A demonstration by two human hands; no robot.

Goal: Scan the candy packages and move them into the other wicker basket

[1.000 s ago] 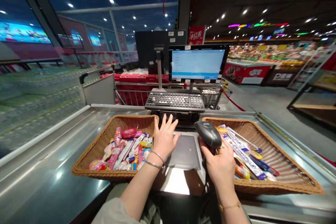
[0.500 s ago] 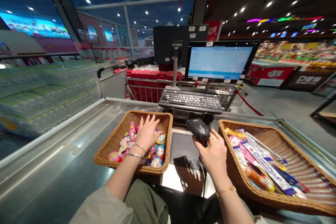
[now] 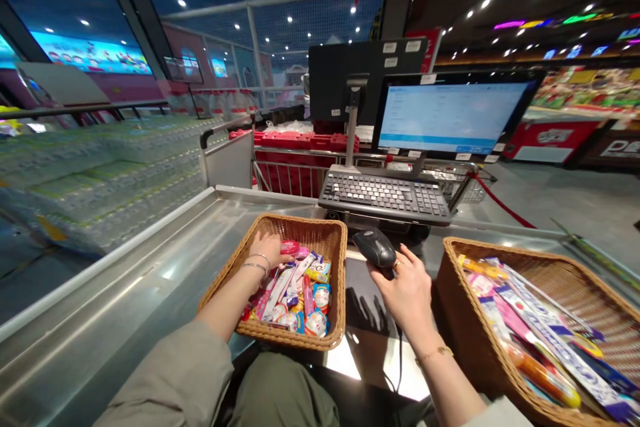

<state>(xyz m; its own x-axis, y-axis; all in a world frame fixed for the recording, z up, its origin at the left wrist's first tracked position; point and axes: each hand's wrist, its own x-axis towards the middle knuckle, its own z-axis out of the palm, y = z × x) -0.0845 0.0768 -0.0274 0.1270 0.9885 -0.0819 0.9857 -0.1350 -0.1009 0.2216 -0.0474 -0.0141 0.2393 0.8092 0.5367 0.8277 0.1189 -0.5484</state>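
My left hand (image 3: pixel 265 250) reaches into the left wicker basket (image 3: pixel 336 307), fingers closed on a small red and pink sweet packet (image 3: pixel 290 248) at the basket's far end. Colourful snack packets (image 3: pixel 300 293) fill that basket. My right hand (image 3: pixel 407 287) grips a dark handheld barcode scanner (image 3: pixel 375 247), held over the dark scan plate (image 3: pixel 363 293) between the two baskets. The right wicker basket (image 3: pixel 450 307) holds long candy packets (image 3: pixel 530 327).
A keyboard (image 3: pixel 385 195) and a lit monitor (image 3: pixel 450 113) stand behind the baskets on the steel checkout counter (image 3: pixel 125 307). A second screen's back (image 3: pixel 345 80), a shopping cart (image 3: pixel 300 173) with red crates and stacked water packs (image 3: pixel 100 180) lie beyond.
My left hand went from the middle of the counter into the left basket and closed on a packet at its far end. The view swung left; the scanner hand stayed roughly put.
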